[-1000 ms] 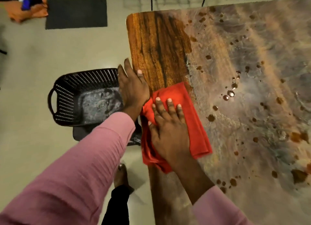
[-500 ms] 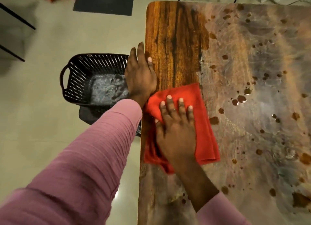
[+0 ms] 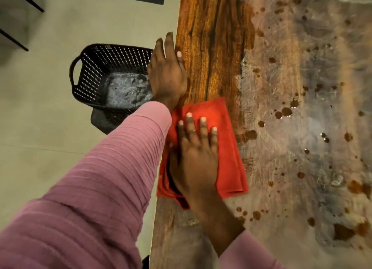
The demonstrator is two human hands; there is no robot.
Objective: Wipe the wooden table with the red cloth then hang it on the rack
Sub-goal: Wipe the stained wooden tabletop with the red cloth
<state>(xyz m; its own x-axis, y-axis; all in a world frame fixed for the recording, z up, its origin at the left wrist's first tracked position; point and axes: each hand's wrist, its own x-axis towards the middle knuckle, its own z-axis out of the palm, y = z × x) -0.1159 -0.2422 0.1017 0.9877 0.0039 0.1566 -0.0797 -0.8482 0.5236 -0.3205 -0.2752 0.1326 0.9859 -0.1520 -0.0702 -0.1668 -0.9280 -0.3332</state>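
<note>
My right hand (image 3: 196,160) presses flat on the red cloth (image 3: 227,148) at the wooden table (image 3: 211,47) edge. My left hand (image 3: 167,75) rests open at eleven o'clock. Only the twelve-o'clock strip looks clean, and I see no rack.

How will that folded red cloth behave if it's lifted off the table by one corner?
The red cloth will probably flop and unfold: it lies in soft layers under the right hand. It looks thin, so likely light. It may be damp, given wet smears on the wooden table.
</note>
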